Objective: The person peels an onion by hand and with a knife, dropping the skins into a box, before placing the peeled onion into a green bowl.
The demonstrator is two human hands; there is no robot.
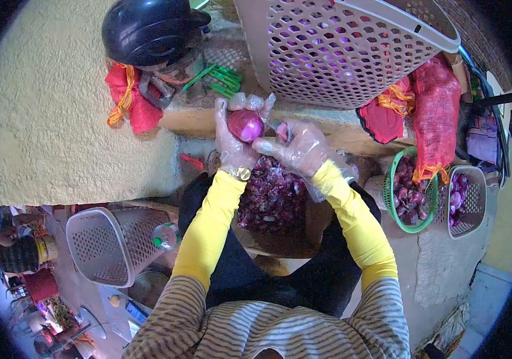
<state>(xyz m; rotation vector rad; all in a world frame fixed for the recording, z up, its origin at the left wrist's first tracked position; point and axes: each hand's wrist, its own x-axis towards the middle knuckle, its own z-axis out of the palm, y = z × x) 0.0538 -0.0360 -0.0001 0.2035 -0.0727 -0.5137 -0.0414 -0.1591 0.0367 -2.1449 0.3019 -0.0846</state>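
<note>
My left hand [236,143], in a clear plastic glove, is closed around a red onion [245,125]. The onion's skin is dark on one side and shiny purple on the other. Close on its right is my right hand [303,149], also gloved, its thumb reaching to the onion's lower edge. Its fingers are curled round what looks like a small knife [281,128], mostly hidden by the fingers. Below both hands, between the knees, a heap of red onion peels [272,194] lies in a box [308,224].
A large perforated basket [351,60] of onions stands ahead, beside red mesh sacks [435,113]. On the right are a green basket [390,185] and a smaller crate [476,197], both holding onions. To the left are a helmet [148,30], another crate [97,245] and a bottle [167,237].
</note>
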